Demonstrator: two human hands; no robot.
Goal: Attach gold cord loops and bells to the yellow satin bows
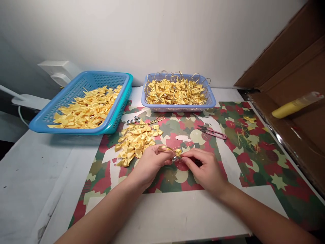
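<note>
My left hand point(151, 162) is closed in a pinch on a yellow satin bow point(178, 151) with a gold wire looped above the fingers. A small shiny silver bell point(174, 158) hangs at the bow, between both hands. My right hand point(207, 167) pinches a thin end of the gold wire just right of the bell; the fingertips partly hide it. Beside my left hand lies a pile of loose yellow bows point(135, 144). Straight gold wires point(149, 124) rest across the top of that pile, near several silver bells point(133, 121).
A blue basket point(38, 124) of yellow bows stands at the left. Another basket point(177, 107) at the back holds bows with gold wire loops. Pink thread snips point(214, 133) lie right of centre, near thread scraps point(247, 140). A cardboard box point(286, 71) borders the right side.
</note>
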